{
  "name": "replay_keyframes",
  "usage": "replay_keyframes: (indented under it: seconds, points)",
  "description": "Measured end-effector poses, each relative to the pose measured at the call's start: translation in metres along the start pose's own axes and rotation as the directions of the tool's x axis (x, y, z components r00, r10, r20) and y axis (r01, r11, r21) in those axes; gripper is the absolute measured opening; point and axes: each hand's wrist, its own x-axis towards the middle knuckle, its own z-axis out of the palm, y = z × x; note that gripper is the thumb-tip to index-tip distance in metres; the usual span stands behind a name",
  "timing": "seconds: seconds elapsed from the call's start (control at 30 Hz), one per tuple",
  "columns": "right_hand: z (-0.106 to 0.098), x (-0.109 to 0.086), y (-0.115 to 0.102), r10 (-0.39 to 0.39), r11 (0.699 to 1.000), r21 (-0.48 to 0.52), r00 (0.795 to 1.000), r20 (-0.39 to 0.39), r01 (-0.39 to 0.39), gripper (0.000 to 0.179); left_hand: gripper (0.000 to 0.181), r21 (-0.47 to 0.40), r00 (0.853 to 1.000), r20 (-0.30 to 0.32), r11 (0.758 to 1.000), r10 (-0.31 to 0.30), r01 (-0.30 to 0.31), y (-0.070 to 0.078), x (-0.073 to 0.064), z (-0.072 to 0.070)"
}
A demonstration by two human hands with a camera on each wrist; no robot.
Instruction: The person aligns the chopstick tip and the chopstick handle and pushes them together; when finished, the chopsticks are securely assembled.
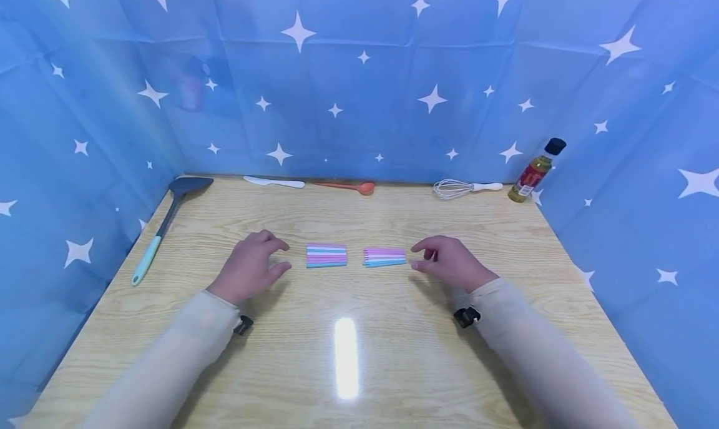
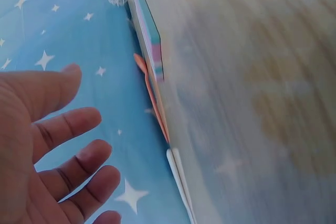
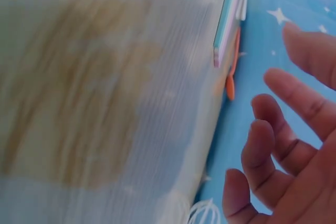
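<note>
Fingers parted, our left hand (image 1: pixel 251 268) and right hand (image 1: pixel 450 264) flank two stick rows (image 1: pixel 326 259) lying lengthwise left-to-right, partly cropped in the right wrist view.

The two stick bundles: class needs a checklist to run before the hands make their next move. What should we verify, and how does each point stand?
1. Left hand holding nothing: ok.
2. Right hand holding nothing: ok.
3. Left stick bundle lying apart from the left hand: ok.
4. Right stick bundle lying apart from the right hand: ok, though the gap is narrow.
5. Whisk away from both bundles: ok.
6. Exact stick count: cannot tell.
</note>
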Motion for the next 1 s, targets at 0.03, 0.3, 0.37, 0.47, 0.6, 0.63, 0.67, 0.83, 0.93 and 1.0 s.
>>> replay_keyframes:
  seconds: [0.03, 0.3, 0.37, 0.47, 0.6, 0.63, 0.67, 0.83, 0.93, 1.0]
  points:
    - [0.002, 0.001, -0.002, 0.006, 1.000, 0.000, 1.000, 0.008, -0.006, 0.033, 0.032, -0.008, 1.000, 0.001, 1.000, 0.001, -0.001, 0.002, 0.002, 0.002]
    - [0.015, 0.014, -0.014, -0.001, 1.000, -0.010, 0.998, 0.070, 0.002, 0.019, 0.022, -0.055, 0.998, 0.066, 0.998, -0.009, 0.012, 0.020, 0.015, 0.016]
    - [0.017, 0.017, -0.016, -0.010, 1.000, -0.018, 0.997, 0.080, 0.012, 0.017, 0.020, -0.070, 0.995, 0.099, 0.997, -0.020, 0.027, 0.023, 0.018, 0.019]
    - [0.019, 0.019, -0.019, -0.006, 1.000, -0.019, 0.996, 0.092, 0.008, 0.016, 0.018, -0.092, 0.988, 0.146, 0.994, -0.039, 0.053, 0.027, 0.023, 0.022]
    - [0.019, 0.020, -0.022, 0.011, 1.000, -0.024, 0.994, 0.112, -0.008, 0.015, 0.019, -0.122, 0.979, 0.195, 0.989, -0.064, 0.089, 0.031, 0.028, 0.025]
    - [0.019, 0.021, -0.023, 0.014, 1.000, -0.029, 0.993, 0.117, -0.010, 0.015, 0.018, -0.128, 0.976, 0.204, 0.987, -0.070, 0.097, 0.032, 0.029, 0.025]
    - [0.019, 0.021, -0.024, 0.016, 0.999, -0.036, 0.993, 0.121, -0.012, 0.014, 0.018, -0.131, 0.974, 0.212, 0.986, -0.075, 0.105, 0.033, 0.029, 0.026]
    - [0.020, 0.023, -0.025, 0.018, 0.997, -0.079, 0.991, 0.133, -0.008, 0.013, 0.015, -0.129, 0.966, 0.244, 0.984, -0.087, 0.121, 0.034, 0.033, 0.027]
    - [0.021, 0.025, -0.025, 0.017, 0.996, -0.089, 0.991, 0.131, -0.005, 0.012, 0.014, -0.122, 0.963, 0.257, 0.985, -0.083, 0.118, 0.034, 0.034, 0.028]
    - [0.022, 0.025, -0.025, 0.020, 0.995, -0.095, 0.991, 0.130, -0.008, 0.011, 0.013, -0.116, 0.961, 0.265, 0.986, -0.082, 0.116, 0.035, 0.035, 0.028]
